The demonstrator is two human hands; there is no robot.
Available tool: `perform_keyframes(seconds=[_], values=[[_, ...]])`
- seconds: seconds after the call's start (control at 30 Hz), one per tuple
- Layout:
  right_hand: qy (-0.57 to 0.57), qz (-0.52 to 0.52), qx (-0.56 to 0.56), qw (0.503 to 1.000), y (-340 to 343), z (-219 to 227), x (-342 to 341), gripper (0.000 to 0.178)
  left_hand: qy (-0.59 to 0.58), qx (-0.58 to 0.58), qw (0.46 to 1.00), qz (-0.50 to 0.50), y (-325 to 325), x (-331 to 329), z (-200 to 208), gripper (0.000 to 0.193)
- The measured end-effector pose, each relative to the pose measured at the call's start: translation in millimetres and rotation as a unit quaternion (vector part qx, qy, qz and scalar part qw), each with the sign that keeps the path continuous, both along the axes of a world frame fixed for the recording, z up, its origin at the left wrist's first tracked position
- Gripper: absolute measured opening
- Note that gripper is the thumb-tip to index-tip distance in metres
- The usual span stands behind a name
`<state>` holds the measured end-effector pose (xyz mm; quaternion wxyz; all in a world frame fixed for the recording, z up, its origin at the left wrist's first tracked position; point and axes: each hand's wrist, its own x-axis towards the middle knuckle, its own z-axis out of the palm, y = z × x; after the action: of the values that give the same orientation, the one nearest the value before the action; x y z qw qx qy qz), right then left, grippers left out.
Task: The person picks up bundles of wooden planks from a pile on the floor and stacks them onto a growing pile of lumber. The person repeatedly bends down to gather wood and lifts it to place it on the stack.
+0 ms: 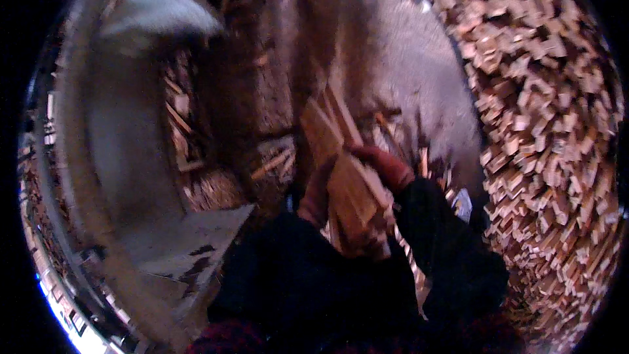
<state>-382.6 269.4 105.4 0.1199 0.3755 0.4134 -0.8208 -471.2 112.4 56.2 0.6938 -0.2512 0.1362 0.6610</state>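
A bundle of split firewood (354,200) lies between my two hands, close against my body in dark sleeves. My left hand (316,193) is wrapped round its left side. From the right, my right hand (386,165) grips the upper part, its fingers over the wood. Long flat pieces stick out beyond the hands, pointing away from me, and the near ends rest by my forearms. A thin pale strip of wood (413,265) hangs along my right sleeve. Most of my left fingers are hidden by the bundle.
A tall stack of split firewood (537,157) fills the right side. Loose sticks (272,164) and scraps litter the dark ground ahead. On the left stands a grey curved metal-looking surface (124,131), with a pale sack-like thing (157,10) beyond it and a flat panel (190,242) nearer me.
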Motion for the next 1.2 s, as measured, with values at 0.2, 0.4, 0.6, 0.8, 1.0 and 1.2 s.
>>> perform_keyframes(seconds=[0.2, 0.4, 0.6, 0.8, 1.0, 1.2], values=[[0.034, 0.054, 0.045, 0.997, -8, 223, 31, 0.054, 0.227, -0.101, 0.969, 0.003, -21, 21, 240, 0.055], [0.229, -0.106, 0.202, 0.946, -18, 414, 33, 0.08, 0.387, -0.045, 0.92, 0.044, -6, 9, 449, 0.071], [0.228, -0.199, 0.223, 0.927, -2, 478, 127, 0.089, 0.608, -0.023, 0.793, -0.039, 10, 52, 577, 0.075], [0.379, -0.155, 0.303, 0.861, -29, 570, 140, 0.121, 0.642, 0.093, 0.758, 0.069, 11, 76, 602, 0.07], [0.417, -0.212, 0.324, 0.822, -9, 607, 183, 0.129, 0.676, 0.116, 0.728, 0.0, 62, 99, 630, 0.084], [0.418, -0.302, 0.373, 0.771, 7, 649, 226, 0.116, 0.628, 0.274, 0.727, -0.045, 119, 122, 674, 0.084]])
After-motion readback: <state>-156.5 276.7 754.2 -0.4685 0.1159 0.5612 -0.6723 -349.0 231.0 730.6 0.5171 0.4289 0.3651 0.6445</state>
